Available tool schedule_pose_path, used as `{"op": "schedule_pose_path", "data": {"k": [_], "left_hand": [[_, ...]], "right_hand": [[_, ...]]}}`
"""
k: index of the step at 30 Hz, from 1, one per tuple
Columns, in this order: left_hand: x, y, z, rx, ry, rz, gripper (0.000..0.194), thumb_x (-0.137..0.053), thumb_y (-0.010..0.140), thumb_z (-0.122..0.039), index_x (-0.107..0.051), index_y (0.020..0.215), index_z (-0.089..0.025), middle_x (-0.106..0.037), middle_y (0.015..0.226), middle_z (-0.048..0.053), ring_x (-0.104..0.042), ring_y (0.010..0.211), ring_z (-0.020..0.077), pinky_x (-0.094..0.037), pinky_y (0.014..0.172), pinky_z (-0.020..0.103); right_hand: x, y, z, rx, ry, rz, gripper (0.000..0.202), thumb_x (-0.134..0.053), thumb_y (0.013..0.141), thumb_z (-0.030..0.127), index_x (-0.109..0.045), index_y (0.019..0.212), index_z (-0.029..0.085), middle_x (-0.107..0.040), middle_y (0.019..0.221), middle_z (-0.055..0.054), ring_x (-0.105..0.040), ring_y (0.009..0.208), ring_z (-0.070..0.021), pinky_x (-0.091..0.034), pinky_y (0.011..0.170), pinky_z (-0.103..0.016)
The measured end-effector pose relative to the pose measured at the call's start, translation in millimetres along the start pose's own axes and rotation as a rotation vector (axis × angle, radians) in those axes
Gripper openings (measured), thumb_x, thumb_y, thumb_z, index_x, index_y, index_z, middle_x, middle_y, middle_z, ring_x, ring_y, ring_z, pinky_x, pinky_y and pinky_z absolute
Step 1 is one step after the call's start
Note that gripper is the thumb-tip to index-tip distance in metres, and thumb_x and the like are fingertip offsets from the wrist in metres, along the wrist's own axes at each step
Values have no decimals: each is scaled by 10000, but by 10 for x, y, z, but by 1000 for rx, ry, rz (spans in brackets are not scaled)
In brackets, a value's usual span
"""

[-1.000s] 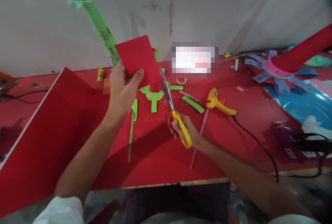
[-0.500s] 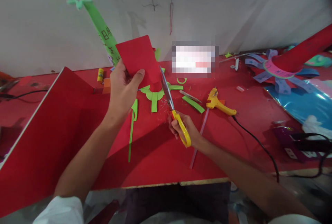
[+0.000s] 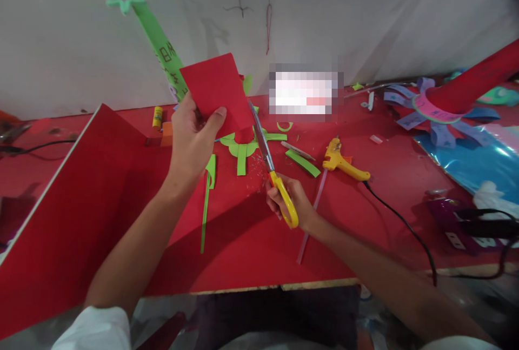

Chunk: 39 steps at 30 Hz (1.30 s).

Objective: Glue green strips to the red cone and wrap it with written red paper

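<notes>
Compared with a second ago, the scissors (image 3: 287, 201) have their blades closer together, while the left hand (image 3: 192, 142) and the red card (image 3: 219, 93) have hardly moved. The left hand pinches that one card between thumb and fingers, above the table; the right hand (image 3: 290, 198) is wrapped around the one pair of scissors, its blades at the card's four o'clock edge, though whether they are cutting into it I cannot tell. Clockwise from the scissors: two wires (image 3: 239, 4) hang on the wall at twelve, one red tube (image 3: 478, 82) stands out at two, one yellow glue gun (image 3: 344, 163) lies at three, one red board (image 3: 77, 204) leans toward half past eight, and one green column (image 3: 160, 47) rises at half past ten
</notes>
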<state>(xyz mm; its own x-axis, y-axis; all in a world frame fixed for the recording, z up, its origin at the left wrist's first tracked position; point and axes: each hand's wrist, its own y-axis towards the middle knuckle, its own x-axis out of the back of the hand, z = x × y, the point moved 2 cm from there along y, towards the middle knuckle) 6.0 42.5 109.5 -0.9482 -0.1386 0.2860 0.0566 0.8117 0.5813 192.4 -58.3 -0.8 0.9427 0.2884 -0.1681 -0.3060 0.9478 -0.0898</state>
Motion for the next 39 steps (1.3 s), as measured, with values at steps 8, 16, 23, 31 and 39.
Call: {"op": "schedule_pose_path", "data": {"k": [8,16,23,31,39], "left_hand": [[-2,5,-57,0,-38,-21,273,-700,912,-469,-657,1144,-331,-738,1172,33,-717,1110,286,-617,1007,527],[6,5,-43,4,-7,-21,297,-700,907,-494,-657,1156,-336,-738,1181,34,-712,1133,293,-619,1001,526],[15,0,-15,-17,23,-13,300,-677,919,-497,-652,1177,-346,-731,1182,32,-707,1126,288,-630,983,508],[12,0,-15,-17,21,-26,289,-688,913,-486,-659,1154,-331,-731,1145,36,-712,1082,284,-627,973,505],[7,-15,40,-28,48,-22,310,-654,934,-506,-641,1181,-320,-724,1145,44,-708,1103,282,-631,945,481]], "right_hand": [[-26,0,-94,55,6,46,630,-534,815,872,-441,870,251,-487,656,71,-402,489,-86,-363,421,-227],[-11,4,-51,25,-36,39,696,-526,748,930,-434,861,249,-472,696,66,-402,533,-87,-355,462,-252],[-26,-1,1,10,-20,30,675,-584,747,894,-377,824,256,-444,689,67,-403,559,-93,-344,473,-254],[-37,-16,3,-6,48,46,635,-615,764,853,-407,829,256,-444,598,84,-390,491,-93,-307,421,-232],[-39,-27,38,46,21,19,602,-632,802,807,-426,774,243,-458,525,90,-391,411,-69,-324,399,-218]]}}
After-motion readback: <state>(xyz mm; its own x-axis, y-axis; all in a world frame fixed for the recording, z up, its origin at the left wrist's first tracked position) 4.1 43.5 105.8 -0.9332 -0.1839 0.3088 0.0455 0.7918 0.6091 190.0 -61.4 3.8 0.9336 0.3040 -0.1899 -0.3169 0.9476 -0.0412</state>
